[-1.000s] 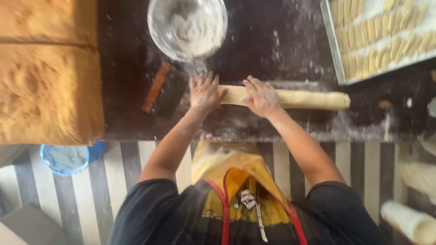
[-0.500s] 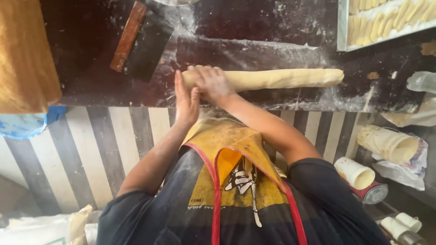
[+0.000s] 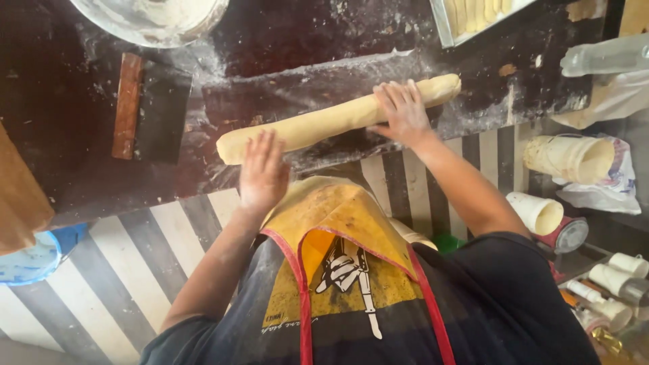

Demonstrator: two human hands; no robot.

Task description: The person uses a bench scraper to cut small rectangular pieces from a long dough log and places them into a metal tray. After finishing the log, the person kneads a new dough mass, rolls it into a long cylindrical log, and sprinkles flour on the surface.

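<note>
Closest in, the person's yellow apron with red straps (image 3: 338,236) hangs over a dark shirt, above a floor of black and white stripes (image 3: 115,270). The left hand (image 3: 262,172) lies flat, fingers (image 3: 260,145) spread wide, its fingertips touching the near left end of the long pale roll of dough (image 3: 331,120). The right hand (image 3: 404,111) also lies open, fingers splayed, pressing down on top of the roll towards its right end; neither hand grips anything. The roll lies slantwise on the dark, flour-dusted desk (image 3: 81,182), its right end farther from the person than its left. To the left of it, well apart, rests a dark metal scraper with a brown wooden handle (image 3: 128,105). Off to the right, beside the desk, stand rolled white paper cones (image 3: 571,157). Farther back, a round metal bowl of flour (image 3: 152,19) sits at the desk's far edge, and to the right a metal tray of pale dough pieces (image 3: 473,17).
</note>
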